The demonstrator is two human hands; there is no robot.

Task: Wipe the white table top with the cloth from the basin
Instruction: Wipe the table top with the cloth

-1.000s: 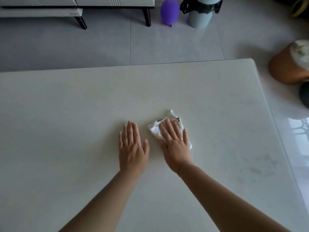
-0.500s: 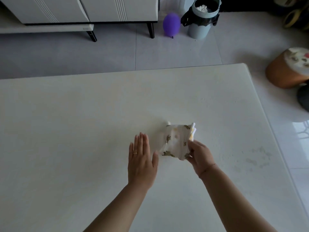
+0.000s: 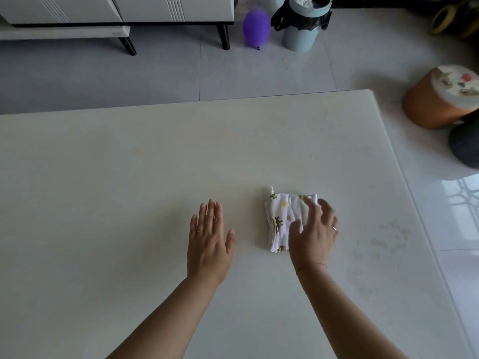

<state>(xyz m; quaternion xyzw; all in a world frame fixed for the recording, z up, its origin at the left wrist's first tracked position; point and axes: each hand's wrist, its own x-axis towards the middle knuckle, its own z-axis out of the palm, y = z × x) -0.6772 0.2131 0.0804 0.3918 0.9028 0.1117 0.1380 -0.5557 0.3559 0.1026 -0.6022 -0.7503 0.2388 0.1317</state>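
A folded white cloth (image 3: pixel 281 221) with small yellow prints lies flat on the white table top (image 3: pixel 129 164), right of centre. My right hand (image 3: pixel 315 235) rests over the cloth's right half, fingers spread and curved on it. My left hand (image 3: pixel 210 239) lies flat on the bare table a short way left of the cloth, fingers together, holding nothing. Damp smears (image 3: pixel 388 239) show on the table to the right of the cloth. No basin is in view.
Beyond the far table edge is grey tiled floor with a white cabinet on black legs (image 3: pixel 116 11), a purple balloon (image 3: pixel 256 28) and a pale bin with a black liner (image 3: pixel 302 22). An orange stool (image 3: pixel 438 99) and a dark round object (image 3: pixel 465 143) stand off the table's right edge.
My right hand lifted and turned the cloth over, then laid it back down folded, slightly further right. My left hand stayed flat on the table.
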